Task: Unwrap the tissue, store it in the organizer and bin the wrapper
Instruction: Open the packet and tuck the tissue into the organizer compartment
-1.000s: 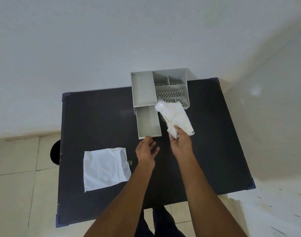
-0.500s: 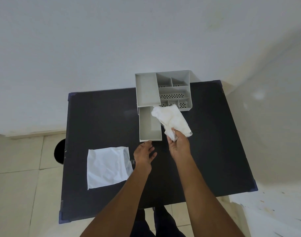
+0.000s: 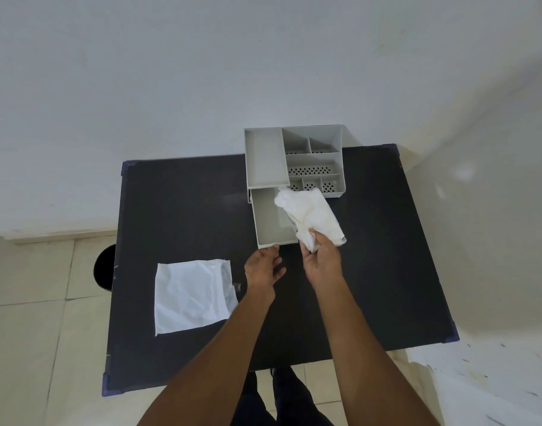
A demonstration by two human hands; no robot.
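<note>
Loosely — crumpled soft tissue (image 3: 310,216)

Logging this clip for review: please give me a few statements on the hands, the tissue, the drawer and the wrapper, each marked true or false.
1. The right hand grips the crumpled white tissue. True.
2. The grey plastic organizer has its lower drawer shut. False: the drawer is pulled out toward the person.
3. The flat white plastic wrapper lies on the black table, left of the left hand. True.
4. The left hand holds the wrapper. False: it is empty, fingers at the drawer's front edge.
5. The tissue lies flat on the drawer floor, let go. False: it is held, over the drawer's right side.
</note>
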